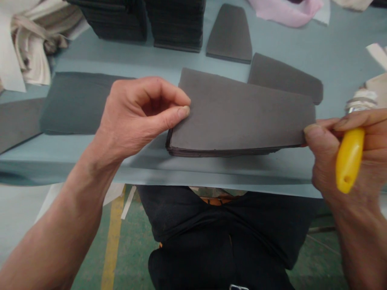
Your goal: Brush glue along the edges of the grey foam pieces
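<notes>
A dark grey, tapered flat panel (242,117) lies over a low stack of similar sheets near the table's front edge. My left hand (145,108) pinches its left end between thumb and forefinger. At the narrower right end, my right hand (356,141) grips the panel's corner with thumb and fingertip. That same hand also holds a brush with a yellow handle (350,159), the handle pointing down toward me and the bristle end, pale and wrapped-looking, pointing away. Behind the panel lies another grey piece (287,76), partly covered.
Tall stacks of dark sheets (177,26) stand at the back, beside a smaller grey piece (230,34). A dark green-grey panel (78,104) lies at left. Crumpled beige cloth (36,44) sits at far left, pink cloth (287,12) at the back. The table (145,171) has a blue-green cover.
</notes>
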`<control>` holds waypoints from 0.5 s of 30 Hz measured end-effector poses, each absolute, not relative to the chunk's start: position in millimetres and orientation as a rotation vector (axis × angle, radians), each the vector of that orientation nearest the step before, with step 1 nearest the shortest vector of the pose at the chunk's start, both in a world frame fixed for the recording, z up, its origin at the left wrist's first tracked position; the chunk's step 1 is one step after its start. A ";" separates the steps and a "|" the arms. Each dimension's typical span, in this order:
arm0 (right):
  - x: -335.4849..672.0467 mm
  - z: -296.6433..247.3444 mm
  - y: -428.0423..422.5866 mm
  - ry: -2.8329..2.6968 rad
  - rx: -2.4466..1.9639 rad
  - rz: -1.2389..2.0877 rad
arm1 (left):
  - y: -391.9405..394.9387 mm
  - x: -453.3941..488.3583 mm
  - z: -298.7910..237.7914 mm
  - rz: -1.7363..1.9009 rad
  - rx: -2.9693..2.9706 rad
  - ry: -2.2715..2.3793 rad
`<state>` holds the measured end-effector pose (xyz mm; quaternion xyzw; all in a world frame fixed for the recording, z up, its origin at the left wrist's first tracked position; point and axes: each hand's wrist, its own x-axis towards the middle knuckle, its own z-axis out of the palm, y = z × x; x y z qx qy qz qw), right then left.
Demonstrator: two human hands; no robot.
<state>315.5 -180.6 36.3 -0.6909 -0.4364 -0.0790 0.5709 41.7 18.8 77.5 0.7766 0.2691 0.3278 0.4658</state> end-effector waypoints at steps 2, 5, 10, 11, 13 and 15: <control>315.4 36.2 -180.4 -1.014 -1.614 -0.186 | 18.9 40.5 77.1 0.809 1.941 0.676; 315.6 36.2 -179.5 -1.013 -1.584 -0.172 | 19.4 39.0 76.3 0.799 1.976 0.677; 316.7 36.0 -179.9 -1.044 -1.575 -0.188 | 21.3 38.2 74.8 0.790 2.020 0.615; 317.0 35.7 -180.3 -1.051 -1.579 -0.194 | 21.7 37.9 74.6 0.790 2.032 0.611; 317.7 34.5 -181.1 -1.066 -1.580 -0.192 | 22.3 37.4 74.5 0.794 2.058 0.612; 318.3 32.8 -181.6 -1.063 -1.577 -0.175 | 22.4 37.1 75.0 0.794 2.084 0.611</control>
